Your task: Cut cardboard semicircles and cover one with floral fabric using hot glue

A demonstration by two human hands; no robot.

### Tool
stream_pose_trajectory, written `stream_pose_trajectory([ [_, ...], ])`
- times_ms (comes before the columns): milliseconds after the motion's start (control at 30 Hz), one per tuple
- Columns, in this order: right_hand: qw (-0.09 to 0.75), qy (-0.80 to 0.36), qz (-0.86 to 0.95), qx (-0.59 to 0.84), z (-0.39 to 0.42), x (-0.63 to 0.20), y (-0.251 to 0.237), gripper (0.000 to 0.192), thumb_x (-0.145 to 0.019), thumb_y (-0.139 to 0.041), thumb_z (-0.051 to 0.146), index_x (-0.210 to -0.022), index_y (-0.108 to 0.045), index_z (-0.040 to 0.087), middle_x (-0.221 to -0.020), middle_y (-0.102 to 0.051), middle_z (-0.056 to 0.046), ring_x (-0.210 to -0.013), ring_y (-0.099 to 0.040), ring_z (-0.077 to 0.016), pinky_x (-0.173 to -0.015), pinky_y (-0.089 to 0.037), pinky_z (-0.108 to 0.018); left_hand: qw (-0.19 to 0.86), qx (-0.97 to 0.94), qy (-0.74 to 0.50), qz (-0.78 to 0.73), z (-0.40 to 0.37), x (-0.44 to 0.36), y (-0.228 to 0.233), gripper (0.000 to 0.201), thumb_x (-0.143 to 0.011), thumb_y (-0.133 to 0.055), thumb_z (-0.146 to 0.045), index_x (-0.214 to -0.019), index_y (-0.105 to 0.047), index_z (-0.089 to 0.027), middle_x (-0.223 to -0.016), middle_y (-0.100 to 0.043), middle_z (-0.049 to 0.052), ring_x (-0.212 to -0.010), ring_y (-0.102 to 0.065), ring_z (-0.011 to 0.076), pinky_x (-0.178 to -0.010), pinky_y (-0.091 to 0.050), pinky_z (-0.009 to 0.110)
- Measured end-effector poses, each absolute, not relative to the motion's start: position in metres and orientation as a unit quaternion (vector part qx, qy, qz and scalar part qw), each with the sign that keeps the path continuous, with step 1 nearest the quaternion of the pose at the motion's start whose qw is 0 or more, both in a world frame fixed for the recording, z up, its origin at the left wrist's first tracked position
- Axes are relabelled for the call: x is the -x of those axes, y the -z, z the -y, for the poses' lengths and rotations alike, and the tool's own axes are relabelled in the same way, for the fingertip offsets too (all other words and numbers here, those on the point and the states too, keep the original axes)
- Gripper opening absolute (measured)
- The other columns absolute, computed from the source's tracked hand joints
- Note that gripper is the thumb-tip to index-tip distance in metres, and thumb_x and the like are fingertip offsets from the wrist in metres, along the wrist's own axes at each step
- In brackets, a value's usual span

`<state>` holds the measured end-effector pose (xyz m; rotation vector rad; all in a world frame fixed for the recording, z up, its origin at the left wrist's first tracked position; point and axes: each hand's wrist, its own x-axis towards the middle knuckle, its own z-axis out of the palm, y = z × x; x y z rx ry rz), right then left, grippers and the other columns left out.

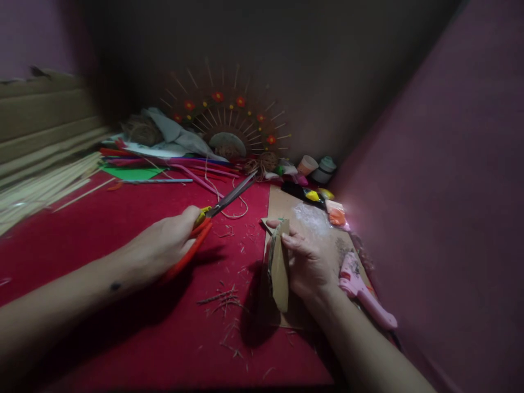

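At the red tabletop's right lies a pink glue gun, at its back stands a red-flowered spoked fan, and pale sticks lie left near a green sheet.

We lose left forearm at left edge, right forearm at bottom. Cardboard piece hides part of right hand; left hand covers part of scissors. Pale sticks run off left edge. Clear plastic too blurred for us.
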<state>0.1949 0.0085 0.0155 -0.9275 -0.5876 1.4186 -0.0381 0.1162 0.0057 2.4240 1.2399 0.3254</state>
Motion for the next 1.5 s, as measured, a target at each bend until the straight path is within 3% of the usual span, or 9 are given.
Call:
stream_pose_trajectory([
  [233, 0.61, -0.648, 0.29, 0.353, -0.011, -0.2, -0.005, 0.039, -0.064, -0.074, 0.03, -0.102, -0.071, 0.02, -0.059, -0.06, 0.005, -0.044, -0.046, -0.0099, -0.043, -0.037, -0.022, 0.037, -0.85, -0.064, -0.522, -0.135, 0.043, -0.015, 0.018, -0.093, -0.037, -0.033, -0.083, -0.045, -0.02, -0.076, -0.052, 0.001, -0.063, -0.05, 0.0147, -0.055, -0.03, 0.026],
  [467, 0.561, -0.726, 0.258, 0.302, -0.011, -0.202, -0.003, 0.034, -0.074, -0.065, 0.032, -0.107, -0.065, 0.02, -0.069, -0.062, 0.003, -0.042, -0.038, -0.0075, -0.036, -0.03, -0.02, 0.005, -0.866, -0.008, -0.499, -0.172, 0.075, -0.017, 0.036, -0.094, -0.04, -0.032, -0.086, -0.066, -0.009, -0.074, -0.06, 0.005, -0.069, -0.054, 0.0171, -0.064, -0.037, 0.028],
  [533, 0.531, -0.759, 0.225, 0.303, -0.012, -0.203, -0.003, 0.032, -0.08, -0.058, 0.031, -0.109, -0.063, 0.019, -0.07, -0.062, 0.001, -0.045, -0.038, -0.0084, -0.035, -0.027, -0.018, -0.028, -0.878, -0.025, -0.478, -0.169, 0.072, -0.029, 0.039, -0.093, -0.045, -0.035, -0.089, -0.067, -0.003, -0.082, -0.062, 0.01, -0.078, -0.056, 0.0214, -0.072, -0.042, 0.031],
  [600, 0.503, -0.788, 0.196, 0.295, -0.013, -0.204, -0.002, 0.031, -0.085, -0.05, 0.028, -0.112, -0.06, 0.016, -0.074, -0.062, -0.002, -0.048, -0.039, -0.0083, -0.034, -0.026, -0.016, -0.021, -0.896, -0.085, -0.436, -0.155, 0.058, -0.043, 0.041, -0.092, -0.05, -0.034, -0.117, -0.061, -0.003, -0.111, -0.061, 0.017, -0.099, -0.055, 0.0249, -0.086, -0.043, 0.034],
  [733, 0.455, -0.828, 0.187, 0.269, -0.015, -0.203, 0.003, 0.026, -0.09, -0.04, 0.025, -0.109, -0.057, 0.016, -0.078, -0.059, -0.004, -0.053, -0.041, -0.0093, -0.035, -0.028, -0.014, 0.296, -0.893, -0.258, -0.218, -0.111, 0.005, -0.061, 0.039, -0.087, -0.062, -0.041, -0.121, -0.065, -0.022, -0.111, -0.066, 0.006, -0.096, -0.057, 0.0181, -0.084, -0.046, 0.028],
  [967, 0.437, -0.818, 0.233, 0.291, -0.019, -0.203, 0.009, 0.033, -0.091, -0.044, 0.043, -0.106, -0.06, 0.019, -0.079, -0.064, -0.005, -0.059, -0.056, -0.0147, -0.04, -0.041, -0.02, 0.548, -0.785, -0.194, -0.215, -0.092, -0.037, -0.054, 0.02, -0.077, -0.067, -0.031, -0.09, -0.075, -0.017, -0.074, -0.069, 0.001, -0.07, -0.062, 0.015, -0.065, -0.049, 0.025],
  [1133, 0.491, -0.762, 0.264, 0.33, -0.015, -0.214, -0.008, 0.052, -0.079, -0.059, 0.062, -0.103, -0.064, 0.017, -0.087, -0.071, -0.009, -0.077, -0.066, -0.025, -0.057, -0.058, -0.038, 0.542, -0.756, -0.238, -0.279, -0.104, -0.025, -0.045, 0.02, -0.074, -0.071, -0.032, -0.083, -0.075, -0.015, -0.072, -0.067, 0.001, -0.066, -0.056, 0.0113, -0.059, -0.043, 0.021],
  [1300, 0.528, -0.666, 0.346, 0.396, -0.012, -0.217, -0.012, 0.041, -0.067, -0.081, 0.031, -0.103, -0.068, 0.017, -0.087, -0.073, -0.006, -0.071, -0.067, -0.0193, -0.054, -0.058, -0.029, 0.574, -0.728, -0.239, -0.288, -0.111, -0.018, -0.045, 0.022, -0.07, -0.073, -0.032, -0.084, -0.075, -0.014, -0.073, -0.067, 0.001, -0.066, -0.056, 0.0118, -0.061, -0.045, 0.023],
  [1500, 0.55, -0.645, 0.339, 0.408, -0.014, -0.215, -0.006, 0.038, -0.067, -0.082, 0.028, -0.1, -0.068, 0.017, -0.092, -0.073, -0.007, -0.073, -0.066, -0.0182, -0.055, -0.056, -0.027, 0.623, -0.7, -0.229, -0.263, -0.132, -0.011, -0.037, 0.029, -0.078, -0.069, -0.041, -0.088, -0.076, -0.014, -0.081, -0.071, 0.006, -0.071, -0.06, 0.0136, -0.064, -0.046, 0.025],
])
